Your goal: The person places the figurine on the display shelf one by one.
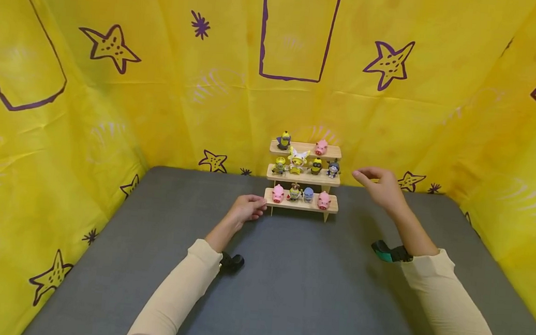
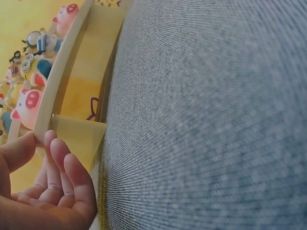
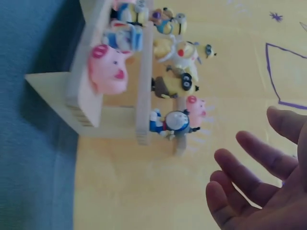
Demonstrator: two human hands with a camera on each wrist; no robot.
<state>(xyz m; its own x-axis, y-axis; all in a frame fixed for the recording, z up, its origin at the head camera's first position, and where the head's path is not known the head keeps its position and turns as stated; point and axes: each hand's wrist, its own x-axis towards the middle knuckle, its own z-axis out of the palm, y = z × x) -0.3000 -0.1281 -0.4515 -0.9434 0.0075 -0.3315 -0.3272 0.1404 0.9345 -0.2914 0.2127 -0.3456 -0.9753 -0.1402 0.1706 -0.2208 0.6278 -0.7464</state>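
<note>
A three-tier wooden display stand [image 1: 300, 206] with several small toy figures stands at the table's far side. At the left end of its lowest step, my left hand [image 1: 248, 207] pinches the board's edge between thumb and forefinger; the left wrist view shows a pink pig [image 2: 28, 108] just beyond the fingertips. To the right of the stand, my right hand [image 1: 379, 184] hovers apart from it with nothing in its fingers, which look loosely bent in the right wrist view. Nearest to it is a dark-capped figure [image 1: 333, 168] on the middle step.
Pink pigs sit on the bottom step and one pig [image 1: 320, 147] on the top step, beside a caped yellow figure [image 1: 284, 140]. A white-eared yellow figure [image 1: 298, 162] is on the middle step. Yellow patterned cloth [image 1: 225, 107] hangs behind the grey table [image 1: 278, 293].
</note>
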